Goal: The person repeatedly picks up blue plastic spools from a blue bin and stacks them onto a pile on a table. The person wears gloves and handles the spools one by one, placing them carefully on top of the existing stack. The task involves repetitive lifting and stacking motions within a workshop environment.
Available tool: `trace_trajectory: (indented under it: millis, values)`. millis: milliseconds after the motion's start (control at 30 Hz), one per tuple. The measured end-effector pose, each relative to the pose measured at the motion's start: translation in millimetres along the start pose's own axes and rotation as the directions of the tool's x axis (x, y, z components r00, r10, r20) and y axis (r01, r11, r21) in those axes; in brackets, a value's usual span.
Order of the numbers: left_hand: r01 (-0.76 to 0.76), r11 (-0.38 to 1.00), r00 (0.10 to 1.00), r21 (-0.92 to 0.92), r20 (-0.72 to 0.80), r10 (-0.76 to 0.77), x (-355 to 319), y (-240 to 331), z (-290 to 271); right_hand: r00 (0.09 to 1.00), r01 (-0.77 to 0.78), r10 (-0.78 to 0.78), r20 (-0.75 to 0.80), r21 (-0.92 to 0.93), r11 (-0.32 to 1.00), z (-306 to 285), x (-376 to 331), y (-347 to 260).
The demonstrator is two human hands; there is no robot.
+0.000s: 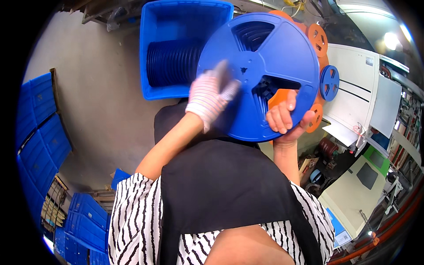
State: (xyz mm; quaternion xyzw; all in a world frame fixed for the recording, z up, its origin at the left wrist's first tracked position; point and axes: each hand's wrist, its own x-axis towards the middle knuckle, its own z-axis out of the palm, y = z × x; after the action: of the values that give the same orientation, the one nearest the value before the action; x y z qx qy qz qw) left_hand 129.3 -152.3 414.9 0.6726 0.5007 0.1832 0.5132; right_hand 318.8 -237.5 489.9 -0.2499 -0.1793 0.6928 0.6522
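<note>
My bare right hand [287,117] grips a large blue plastic reel [282,48] at its lower right. The fingers hook through a cut-out window, and the thumb lies at the rim. The reel is held with its flat face up, and more blue discs show through its windows, so several may be stacked. My left hand [210,95], in a striped glove, is over the reel's left side, blurred by motion, fingers apart. Whether it touches the reel I cannot tell. Beyond it, a blue plastic bin [150,22] holds a row of blue reels [172,62] standing on edge.
Orange reels [317,39] and a small blue reel [329,83] are behind the large reel at right. White machine cabinets [349,88] line the right side. Stacked blue crates [39,141] are along the left edge. Grey floor [97,79] lies between crates and bin.
</note>
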Motion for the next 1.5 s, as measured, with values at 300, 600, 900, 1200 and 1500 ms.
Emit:
trace_trajectory:
  millis: [300, 600, 900, 1200, 1500]
  values:
    - [0.296, 0.194, 0.955, -0.935, 0.295, -0.033, -24, -13, -37, 0.923, -0.202, 0.079, -0.377, -0.301, 0.932, 43, 1, 20]
    - [0.406, -0.660, 0.902, -0.632, 0.163, 0.399, -64, -65, -68, 0.969, -0.021, 0.026, -0.245, 0.023, 1.000, 2, -13, 2]
    - [0.346, -0.592, 0.908, -0.728, 0.103, 0.406, -77, -57, -91, 0.988, 0.152, -0.152, -0.005, 0.074, 0.986, -3, -30, -27]
    - [-0.032, -0.418, 0.792, -0.908, -0.278, 0.544, -55, -72, -131, 0.905, 0.252, -0.347, 0.246, 0.346, 0.904, -10, -42, -54]
    - [0.011, -0.327, 0.932, -0.945, -0.109, 0.345, -53, -71, -112, 0.900, 0.280, -0.373, 0.227, 0.355, 0.892, -10, -45, -55]
